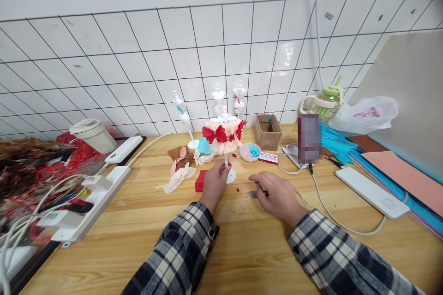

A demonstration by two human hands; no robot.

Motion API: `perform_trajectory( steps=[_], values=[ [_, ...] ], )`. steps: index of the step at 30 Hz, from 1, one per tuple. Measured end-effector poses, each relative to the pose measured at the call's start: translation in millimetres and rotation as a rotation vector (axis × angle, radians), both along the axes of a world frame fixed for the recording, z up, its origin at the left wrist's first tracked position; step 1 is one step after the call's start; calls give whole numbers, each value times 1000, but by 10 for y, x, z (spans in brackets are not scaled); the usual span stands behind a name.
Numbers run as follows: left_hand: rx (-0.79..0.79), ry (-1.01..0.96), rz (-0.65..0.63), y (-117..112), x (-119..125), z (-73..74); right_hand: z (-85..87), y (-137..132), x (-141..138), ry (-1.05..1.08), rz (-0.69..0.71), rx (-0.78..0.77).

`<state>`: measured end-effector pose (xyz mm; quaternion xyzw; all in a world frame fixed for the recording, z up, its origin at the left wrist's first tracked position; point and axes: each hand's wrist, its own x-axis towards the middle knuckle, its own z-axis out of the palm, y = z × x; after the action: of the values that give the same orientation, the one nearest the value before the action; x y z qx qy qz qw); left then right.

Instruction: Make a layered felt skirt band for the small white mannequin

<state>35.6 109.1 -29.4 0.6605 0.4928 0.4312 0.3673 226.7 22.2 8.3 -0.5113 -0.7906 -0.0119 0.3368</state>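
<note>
A small white mannequin on a stand wears a ruffled peach paper skirt with red bows. My left hand is closed, fingertips pinching the thin stem above its round white base. To the right, my right hand rests low at the table, index finger stretched forward and thumb apart from it. Scissors with grey blades show beside and partly beneath that hand; their dark handle is mostly hidden. Folded red paper lies by my left hand, and tiny red scraps lie between the hands.
Three other mannequins stand behind. A pink dish and cardboard box are beyond my right hand. Paper scraps lie left. A power strip, cables, phone, power bank and coloured sheets flank the workspace.
</note>
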Motion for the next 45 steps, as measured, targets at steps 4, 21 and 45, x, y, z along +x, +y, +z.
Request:
perform_trajectory(
  steps=[4, 21, 45],
  values=[
    [2, 45, -9, 3, -19, 15, -129, 30, 107, -64, -123, -218],
    [378, 639, -166, -405, -1022, 240, -135, 121, 264, -102, -174, -316],
    [366, 493, -317, -503, -776, 315, 44, 84, 1080, -299, -451, -684]
  ],
)
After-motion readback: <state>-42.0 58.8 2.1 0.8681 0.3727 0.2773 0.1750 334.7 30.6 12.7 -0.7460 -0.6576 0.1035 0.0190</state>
